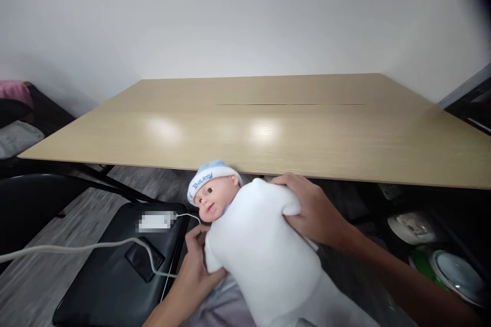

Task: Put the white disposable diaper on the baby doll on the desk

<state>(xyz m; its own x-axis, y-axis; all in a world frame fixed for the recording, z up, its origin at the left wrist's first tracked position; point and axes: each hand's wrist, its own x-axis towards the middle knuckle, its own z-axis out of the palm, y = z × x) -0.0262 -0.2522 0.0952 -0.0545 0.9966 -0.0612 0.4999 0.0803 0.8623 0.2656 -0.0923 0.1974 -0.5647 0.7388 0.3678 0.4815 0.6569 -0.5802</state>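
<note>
A baby doll [264, 245] in a white top lies tilted over my lap, its head toward the table and turned to the left. On its head is a blue and white cap [209, 179] with blue lettering. My left hand [201, 260] grips the doll at the sleeve below its head, thumb in front and fingers curled behind. At the other sleeve, my right hand [307, 207] is closed round the doll's arm. The doll's lower body runs out of view at the bottom edge, and its hands do not show.
A wooden table [245, 133] stands in front, against a white wall [245, 20]. To the left, a black stool [103, 265] bears a dark phone [143, 260] and a blurred white object [156, 221] with cables. Round containers [456, 271] sit low at right.
</note>
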